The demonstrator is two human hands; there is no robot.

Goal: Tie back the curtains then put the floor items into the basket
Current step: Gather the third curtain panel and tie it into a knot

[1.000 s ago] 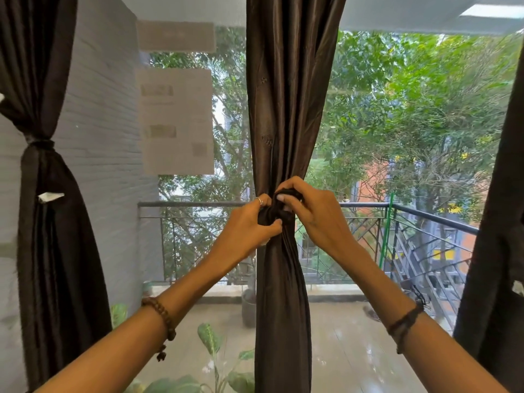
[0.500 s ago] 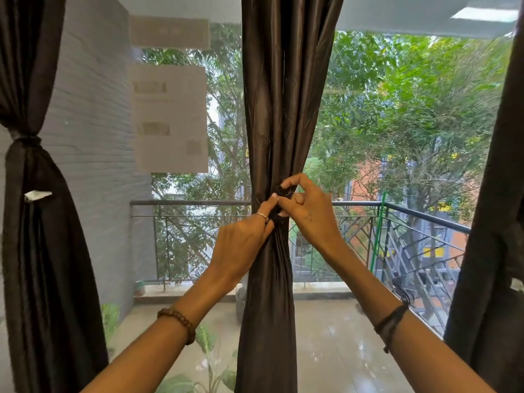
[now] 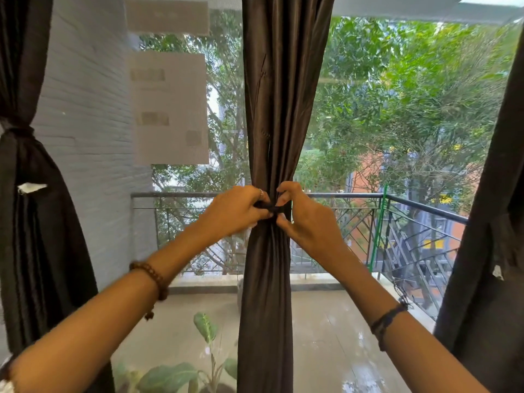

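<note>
1 head view faces forward at a near curtain [image 3: 266,109]; balcony behind.

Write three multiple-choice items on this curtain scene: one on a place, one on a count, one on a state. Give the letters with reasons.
1. Where is the left curtain relative to the middle curtain?
A. at the left edge of the view
B. behind the railing
C. on the floor

2. How many dark curtains show?
A. one
B. two
C. three

3. What are the hands doing?
A. hanging idle
B. both pinching the dark tie
C. holding a basket

Answers:
1 A, it hangs by the white brick wall at the left.
2 C, left, middle and the right curtain.
3 B, the left hand and right hand pinch the tie around the gathered middle curtain.
</note>
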